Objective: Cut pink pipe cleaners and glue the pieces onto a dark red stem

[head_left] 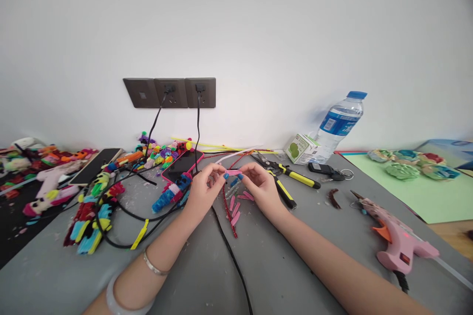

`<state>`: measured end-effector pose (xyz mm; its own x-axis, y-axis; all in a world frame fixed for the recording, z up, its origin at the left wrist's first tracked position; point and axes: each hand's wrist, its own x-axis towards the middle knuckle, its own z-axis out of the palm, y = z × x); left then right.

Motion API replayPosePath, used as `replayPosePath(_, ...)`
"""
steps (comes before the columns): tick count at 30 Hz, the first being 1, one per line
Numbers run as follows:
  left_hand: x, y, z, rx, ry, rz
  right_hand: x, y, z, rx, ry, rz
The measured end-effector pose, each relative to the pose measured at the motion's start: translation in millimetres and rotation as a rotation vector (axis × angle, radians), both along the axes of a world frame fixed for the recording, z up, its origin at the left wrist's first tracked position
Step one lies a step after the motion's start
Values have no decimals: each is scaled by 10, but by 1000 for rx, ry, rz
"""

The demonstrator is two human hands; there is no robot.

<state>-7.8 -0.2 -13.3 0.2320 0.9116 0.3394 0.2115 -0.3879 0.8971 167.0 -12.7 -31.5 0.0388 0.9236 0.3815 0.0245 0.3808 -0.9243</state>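
Observation:
Between my two hands is a short pink fuzzy piece [232, 172], which looks like pipe cleaner. My left hand [207, 182] pinches its left end between thumb and fingers. At the other end, the thumb and fingers of my right hand [260, 184] pinch it too. Several similar pink pieces [235, 219] lie loose on the table just below. A dark red tinsel stem [226, 206] runs down beside them. Yellow-and-black handled pliers [283, 189] lie right behind my right hand. A blue fuzzy figure [168, 198] rests to the left of my left hand.
A pink glue gun [401, 243] lies on the right of the grey table [295, 285]. A water bottle [340, 125], a green-white box [300, 148] and keys [338, 174] stand or lie at the back. Black cables [99, 221] loop past colourful fuzzy figures [90, 229] and phones [96, 166] at left.

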Motion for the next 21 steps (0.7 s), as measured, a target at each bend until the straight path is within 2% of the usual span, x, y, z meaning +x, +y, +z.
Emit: replayPosePath(21,-13,1,10,142,1,-12,-4,10,-35,0,-44,19)
